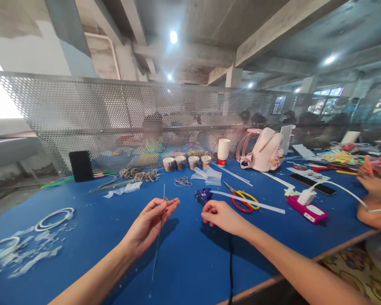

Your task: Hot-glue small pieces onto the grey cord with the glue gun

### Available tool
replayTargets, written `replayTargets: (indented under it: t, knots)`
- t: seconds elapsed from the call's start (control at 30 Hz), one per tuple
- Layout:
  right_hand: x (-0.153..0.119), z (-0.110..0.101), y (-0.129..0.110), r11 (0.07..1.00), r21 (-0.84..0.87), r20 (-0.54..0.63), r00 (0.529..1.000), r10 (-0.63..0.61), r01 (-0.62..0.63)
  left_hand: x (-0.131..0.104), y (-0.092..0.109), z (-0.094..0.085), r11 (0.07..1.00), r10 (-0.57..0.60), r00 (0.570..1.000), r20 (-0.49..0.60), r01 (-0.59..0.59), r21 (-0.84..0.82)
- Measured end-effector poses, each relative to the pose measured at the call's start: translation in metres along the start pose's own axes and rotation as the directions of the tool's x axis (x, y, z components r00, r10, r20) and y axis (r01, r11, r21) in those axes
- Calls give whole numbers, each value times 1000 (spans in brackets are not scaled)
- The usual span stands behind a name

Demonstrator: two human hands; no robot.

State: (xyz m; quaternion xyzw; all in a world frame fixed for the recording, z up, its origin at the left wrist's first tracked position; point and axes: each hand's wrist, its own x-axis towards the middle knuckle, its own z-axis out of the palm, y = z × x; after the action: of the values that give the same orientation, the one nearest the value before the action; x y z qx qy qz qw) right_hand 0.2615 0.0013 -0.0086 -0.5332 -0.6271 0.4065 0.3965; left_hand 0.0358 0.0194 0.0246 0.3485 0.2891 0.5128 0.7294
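Observation:
My left hand (150, 222) is closed, thumb against fingers, on a thin wire (156, 250) that sticks out above and slants down below it. A small brownish strand shows at its fingertips. My right hand (220, 216) has its fingers curled together just in front of a blue glue gun (203, 195); whatever they pinch, if anything, is hidden. A long clear glue stick (250, 201) runs out of the gun's back to the right. Part of the gun's handle is hidden by the hand. Behind the stick lie scissors (244, 202) with red and yellow handles.
Paper cups (193, 162), a cup stack (223, 150) and a pink backpack (263, 148) line the perforated screen (120, 106). Twine (139, 174) and a black phone (81, 166) are at left. A magenta power strip (307, 209) sits right, near another person's arm (373, 207). A black cord (230, 271) crosses the front edge.

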Motion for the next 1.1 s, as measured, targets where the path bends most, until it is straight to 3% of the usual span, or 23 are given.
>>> replayTargets:
  t: [0.13,0.2,0.37,0.47,0.6,0.73,0.87,1.1]
  knots:
    - [3,-36,16,984,-181,-180,983,-31,-2,9,-5,0,998,-46,998,-43,47,33]
    - [14,-41,19,975,-222,-186,982,-43,1,12,-10,2,996,-66,996,-60,69,49]
    - [43,-22,17,974,-218,-63,995,-74,59,17,-15,7,987,-116,990,-85,125,103]
    - [47,-11,16,982,-179,-53,996,-68,58,23,-12,7,983,-107,991,-77,117,144]
    - [37,-10,13,997,-63,-87,994,-59,54,37,-6,6,972,-98,994,-47,106,209]
    - [15,-16,-4,992,124,-18,999,-31,33,49,-5,5,959,-134,991,-4,130,252]
    - [0,-13,-18,998,61,-21,1000,5,-4,54,-8,5,951,-167,986,29,153,269]
    - [-3,-4,-20,996,-67,-43,997,-65,62,53,-13,8,955,-194,980,42,179,237]
